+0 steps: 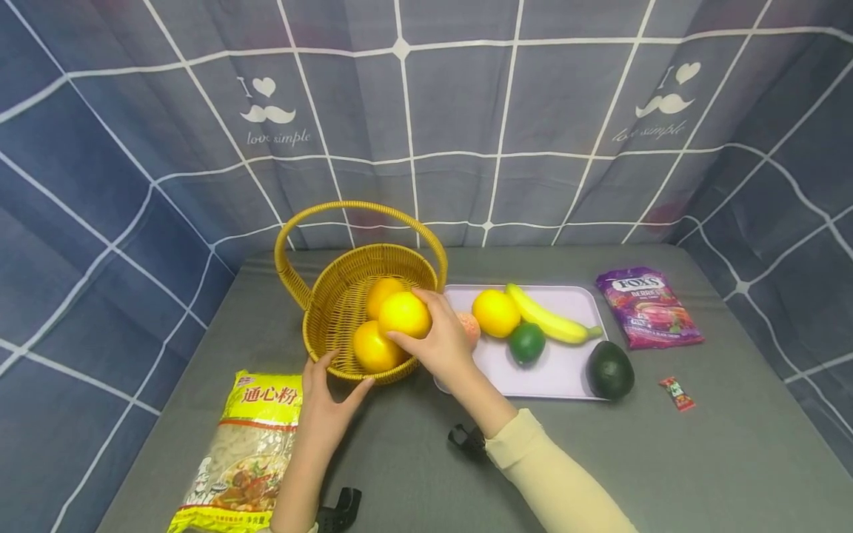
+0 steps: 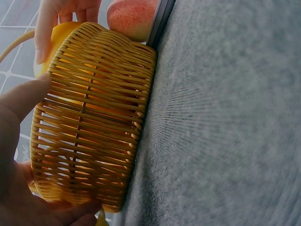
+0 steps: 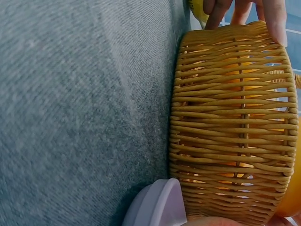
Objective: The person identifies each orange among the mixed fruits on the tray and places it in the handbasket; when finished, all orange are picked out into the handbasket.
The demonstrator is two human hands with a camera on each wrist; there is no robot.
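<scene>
Head view: pinches a yellow orange (image 1: 404,314) in the right hand (image 1: 445,337), over the right half of the wicker basket (image 1: 336,300). Lies round, without a long axis, left of the right hand's wrist; overlaps two oranges (image 1: 375,350), contact unclear. Grips the basket's near rim with the left hand (image 1: 326,406), with thumb and finger spread.

Left wrist view: shows what the head view hides, the woven outer wall on the grey surface (image 2: 225,117).

Right wrist view: reveals left fingers over the rim, plus a lilac tray (image 3: 150,205) close beside the basket.
</scene>
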